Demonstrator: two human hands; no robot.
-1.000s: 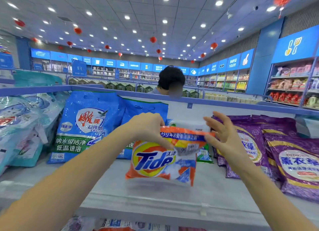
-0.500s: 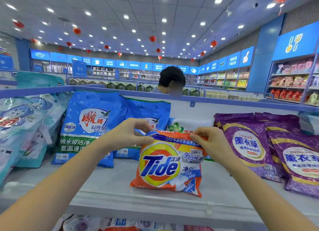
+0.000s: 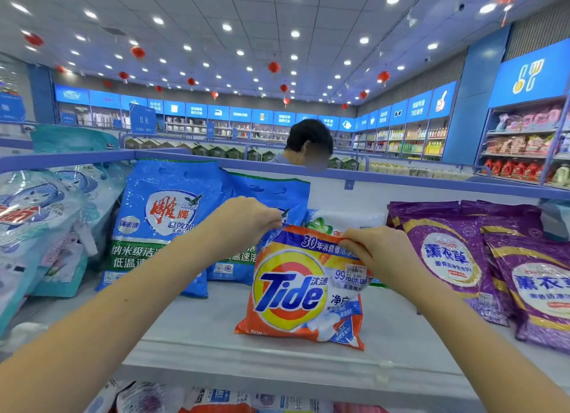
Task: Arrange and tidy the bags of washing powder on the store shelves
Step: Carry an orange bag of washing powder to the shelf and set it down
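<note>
An orange Tide washing powder bag (image 3: 296, 292) stands upright on the white top shelf (image 3: 197, 329), its bottom edge resting on the shelf. My left hand (image 3: 243, 224) pinches its top left corner. My right hand (image 3: 376, 252) pinches its top right edge. Behind the Tide bag a white and green bag (image 3: 342, 221) is mostly hidden. Two blue bags (image 3: 163, 224) lean at the back left, and purple bags (image 3: 453, 258) stand to the right.
Pale teal and clear bags (image 3: 40, 227) crowd the shelf's left end. A blue rail (image 3: 401, 178) runs along the shelf's back. A person (image 3: 308, 144) stands behind the shelf unit. More bags (image 3: 197, 400) lie on the shelf below.
The Tide bag has come down from the air onto the shelf and now stands upright. Both hands shifted to pinch its top edge.
</note>
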